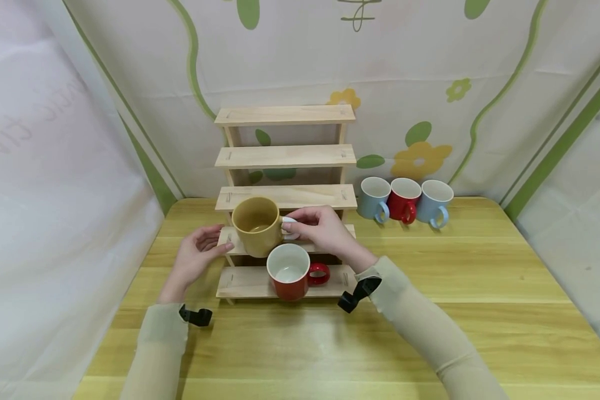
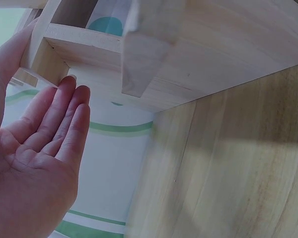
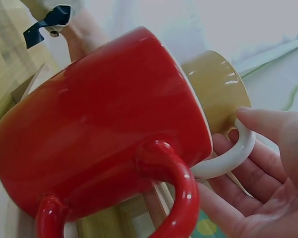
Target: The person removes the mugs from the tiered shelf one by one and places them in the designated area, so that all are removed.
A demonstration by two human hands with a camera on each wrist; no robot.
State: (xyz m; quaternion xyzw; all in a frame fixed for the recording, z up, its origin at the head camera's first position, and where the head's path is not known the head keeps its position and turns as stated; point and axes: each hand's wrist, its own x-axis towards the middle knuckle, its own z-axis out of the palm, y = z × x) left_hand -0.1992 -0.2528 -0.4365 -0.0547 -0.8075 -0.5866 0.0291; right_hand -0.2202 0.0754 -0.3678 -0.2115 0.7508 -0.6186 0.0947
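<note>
My right hand [image 1: 325, 229] pinches the white handle of a tan-yellow mug [image 1: 258, 228] between thumb and fingers. The mug is upright at the second-lowest step of a wooden tiered shelf [image 1: 286, 196]; whether its base touches the board is hidden. In the right wrist view, the fingers of this hand surround the handle [image 3: 243, 151]. A red mug [image 1: 292, 280] with white inside stands on the lowest step, its handle to the right. With fairly straight fingers, my left hand [image 1: 199, 253] touches the shelf's left end, its thumb over the second-lowest board.
Right of the shelf, at the table's back, stand a light blue mug [image 1: 373, 203], a red mug [image 1: 400, 210] and another light blue mug [image 1: 428, 206]. Patterned cloth [image 1: 290, 55] hangs behind the wooden table [image 1: 480, 289].
</note>
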